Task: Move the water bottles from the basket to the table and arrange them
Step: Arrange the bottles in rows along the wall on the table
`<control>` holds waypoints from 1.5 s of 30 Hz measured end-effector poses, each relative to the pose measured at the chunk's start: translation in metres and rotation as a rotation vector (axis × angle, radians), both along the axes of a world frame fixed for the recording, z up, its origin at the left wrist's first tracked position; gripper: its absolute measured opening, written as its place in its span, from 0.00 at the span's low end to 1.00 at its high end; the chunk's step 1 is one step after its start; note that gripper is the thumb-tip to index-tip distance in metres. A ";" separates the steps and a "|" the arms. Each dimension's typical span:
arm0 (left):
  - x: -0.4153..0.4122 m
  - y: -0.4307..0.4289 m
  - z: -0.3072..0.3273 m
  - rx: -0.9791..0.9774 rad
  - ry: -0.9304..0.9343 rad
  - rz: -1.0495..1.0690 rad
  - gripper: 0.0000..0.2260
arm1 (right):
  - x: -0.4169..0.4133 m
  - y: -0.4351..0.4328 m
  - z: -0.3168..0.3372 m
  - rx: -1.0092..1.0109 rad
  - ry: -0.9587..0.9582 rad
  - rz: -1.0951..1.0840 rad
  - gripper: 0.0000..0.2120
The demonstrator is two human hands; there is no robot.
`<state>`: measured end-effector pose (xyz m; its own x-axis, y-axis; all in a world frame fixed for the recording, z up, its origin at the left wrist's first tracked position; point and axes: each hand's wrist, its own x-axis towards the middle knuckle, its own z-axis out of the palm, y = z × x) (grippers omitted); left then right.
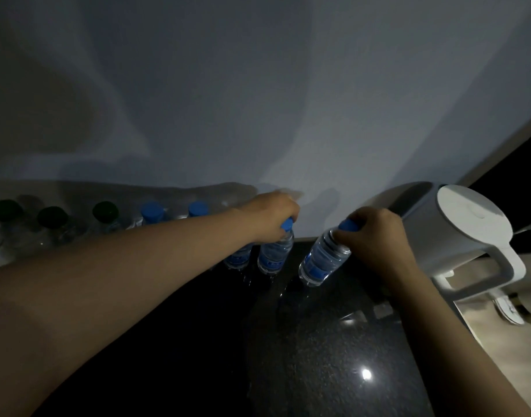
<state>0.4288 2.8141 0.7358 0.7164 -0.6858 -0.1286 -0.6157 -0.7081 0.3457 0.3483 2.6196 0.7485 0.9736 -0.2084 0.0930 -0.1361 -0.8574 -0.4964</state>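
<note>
The left hand [273,215] reaches across the dark speckled worktop [318,341] and grips the upright bottle [275,255] from above, fingers curled round its blue cap and neck. This bottle stands by the wall [258,100], directly under the hand. Just to its left a third bottle [238,259] stands half hidden under the left wrist.

The right hand [375,236] grasps the tilted bottle [321,261] at the neck, just below its blue cap. The bottle's body slants down and to the left of the hand, and whether its base touches the worktop cannot be told.

A row of bottles [152,215] with green and blue caps lines the wall further left. A white kettle [462,233] sits just right of the right hand.
</note>
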 end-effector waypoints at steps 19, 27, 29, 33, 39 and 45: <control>0.005 0.019 -0.004 -0.038 0.033 0.078 0.11 | 0.063 0.016 -0.003 -0.205 0.175 0.018 0.16; 0.001 0.008 -0.005 -0.055 -0.011 0.025 0.12 | 0.070 0.017 -0.008 -0.201 0.146 -0.006 0.15; 0.001 0.005 -0.006 -0.064 -0.020 0.017 0.12 | 0.071 0.016 -0.010 -0.215 0.146 -0.009 0.16; -0.001 -0.001 -0.007 -0.067 -0.015 -0.012 0.12 | 0.070 0.011 -0.016 -0.225 0.171 -0.017 0.16; 0.005 -0.007 -0.007 -0.101 0.000 0.035 0.11 | 0.068 0.002 -0.021 -0.188 0.145 -0.025 0.13; 0.009 -0.007 -0.007 -0.111 0.033 0.068 0.12 | 0.065 0.001 -0.025 -0.162 0.121 -0.017 0.15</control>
<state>0.4379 2.8075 0.7291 0.7583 -0.6471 -0.0790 -0.5548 -0.7042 0.4430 0.4131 2.6207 0.7232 0.9761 -0.2170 0.0095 -0.2016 -0.9216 -0.3316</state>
